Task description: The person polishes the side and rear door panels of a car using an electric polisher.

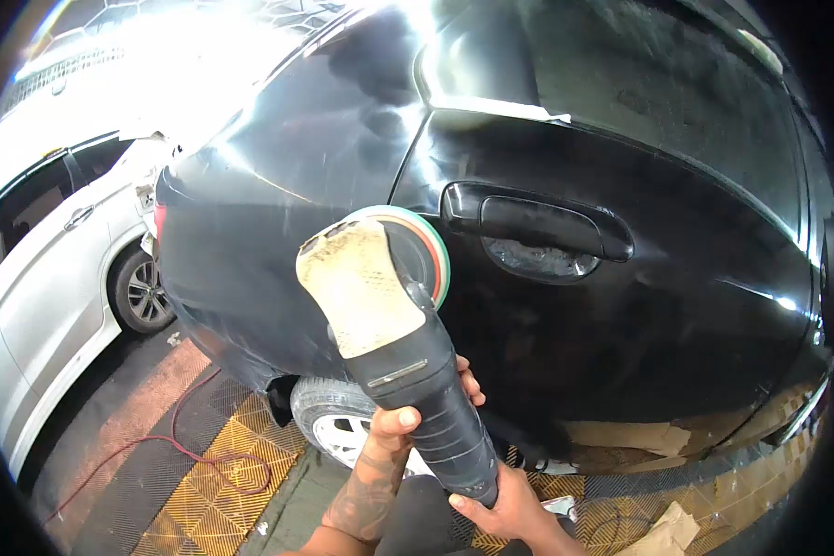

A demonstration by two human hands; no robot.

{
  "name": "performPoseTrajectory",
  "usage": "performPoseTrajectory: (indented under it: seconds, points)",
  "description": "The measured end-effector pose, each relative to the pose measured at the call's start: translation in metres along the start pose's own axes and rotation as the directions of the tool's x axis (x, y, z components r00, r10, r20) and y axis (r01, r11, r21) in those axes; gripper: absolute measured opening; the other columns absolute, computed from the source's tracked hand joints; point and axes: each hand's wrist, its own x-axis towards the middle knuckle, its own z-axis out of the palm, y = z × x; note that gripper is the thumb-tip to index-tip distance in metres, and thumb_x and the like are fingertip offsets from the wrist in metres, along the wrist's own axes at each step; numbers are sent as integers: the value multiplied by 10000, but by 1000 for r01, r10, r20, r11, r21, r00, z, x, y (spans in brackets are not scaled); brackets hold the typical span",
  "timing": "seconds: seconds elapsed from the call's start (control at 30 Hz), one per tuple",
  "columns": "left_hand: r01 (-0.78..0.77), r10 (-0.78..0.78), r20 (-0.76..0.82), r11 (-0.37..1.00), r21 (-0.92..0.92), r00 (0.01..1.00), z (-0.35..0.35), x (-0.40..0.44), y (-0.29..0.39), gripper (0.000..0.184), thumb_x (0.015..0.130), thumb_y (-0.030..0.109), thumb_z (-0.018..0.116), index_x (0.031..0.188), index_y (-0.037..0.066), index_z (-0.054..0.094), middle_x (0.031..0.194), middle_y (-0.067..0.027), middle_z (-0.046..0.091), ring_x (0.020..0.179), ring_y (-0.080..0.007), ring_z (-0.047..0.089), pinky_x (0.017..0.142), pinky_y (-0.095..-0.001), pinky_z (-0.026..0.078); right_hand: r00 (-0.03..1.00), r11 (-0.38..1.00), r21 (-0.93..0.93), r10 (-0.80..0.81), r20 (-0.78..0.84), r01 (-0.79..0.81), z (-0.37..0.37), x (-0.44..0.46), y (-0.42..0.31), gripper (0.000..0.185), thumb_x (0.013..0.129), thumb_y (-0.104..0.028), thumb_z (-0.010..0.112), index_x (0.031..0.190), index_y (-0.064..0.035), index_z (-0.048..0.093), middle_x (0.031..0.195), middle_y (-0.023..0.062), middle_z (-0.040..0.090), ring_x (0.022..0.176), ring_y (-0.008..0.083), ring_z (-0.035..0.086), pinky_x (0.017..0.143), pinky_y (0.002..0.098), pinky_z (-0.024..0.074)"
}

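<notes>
A car polisher (435,422) with a black body and a worn, cream-coloured head cover slants up from my lap. My left hand (397,426) is wrapped round the middle of its body, with fingertips showing on the far side. Around the rear end of the polisher my right hand (510,505) is closed. The round pad (443,259), edged in green and orange, sits against or very near the black car's side panel, just left of the door handle (537,222). The head cover hides part of the pad, so contact cannot be made out.
The black car door (621,343) fills the right side, with masking tape (500,109) along the window. A wheel (338,422) is below. A white car (56,250) stands at left. A red hose (190,452) lies on the tiled floor (199,505); cardboard (672,530) lies lower right.
</notes>
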Motion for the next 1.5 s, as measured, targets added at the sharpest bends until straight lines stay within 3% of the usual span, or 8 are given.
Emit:
performPoseTrajectory:
  seconds: [0.13,0.2,0.73,0.8,1.2,1.33,1.4,1.5]
  points:
    - [-6,6,-26,1000,21,1000,4,0,10,905,643,348,846,1377,-71,522,1148,-205,693,1091,-321,701,1020,-471,560,1000,999,40,14,14,-15,8,5,0,564,887,-342,786,1253,44,597,1085,192,732,994,278,725,898,394,552]
    - [8,-7,-48,999,35,999,3,1,12,901,645,344,843,1376,-72,522,1149,-205,693,1090,-319,701,1024,-472,558,1000,995,102,-12,-17,13,12,9,-1,611,879,-404,785,1194,85,600,1039,275,721,1003,419,727,875,469,562]
    - [34,-36,31,998,53,999,-5,-1,16,891,634,339,831,1358,-83,528,1136,-228,680,1058,-341,696,985,-457,563,998,993,115,-18,-56,24,32,7,-5,638,888,-411,775,1260,73,591,1106,265,724,1047,420,723,906,467,568]
    - [35,-38,38,997,67,999,-7,-5,15,894,632,344,832,1357,-82,527,1132,-230,680,1057,-343,696,983,-457,563,995,989,126,-66,-73,75,34,2,-3,538,894,-307,769,1268,35,587,1111,208,718,996,333,721,902,424,549]
    - [13,-9,-25,989,145,1000,2,8,38,884,634,353,815,1348,-90,539,1105,-241,690,1040,-350,709,973,-470,579,991,972,210,-84,-108,105,44,24,-9,442,895,-292,763,1190,17,647,1035,195,736,947,310,730,846,411,559]
    - [9,-2,-51,989,150,999,-7,5,42,882,626,366,816,1333,-88,548,1097,-239,691,1021,-354,713,965,-469,582,992,973,205,-93,-83,108,45,30,-6,444,897,-290,760,1194,19,646,1042,195,736,953,318,730,851,417,558]
    - [24,-20,-24,987,157,1000,-10,8,44,879,626,374,815,1326,-87,551,1089,-236,692,1012,-357,714,959,-468,584,998,982,176,-68,-17,70,45,31,-4,618,886,-369,775,1280,71,590,1047,257,740,1004,390,742,885,444,573]
    - [29,-33,20,987,157,999,-12,13,47,872,629,386,813,1314,-88,555,1075,-233,695,997,-362,717,942,-467,591,996,982,170,-70,-56,79,49,31,-7,620,885,-369,773,1256,91,587,1033,267,738,1002,409,739,879,453,575]
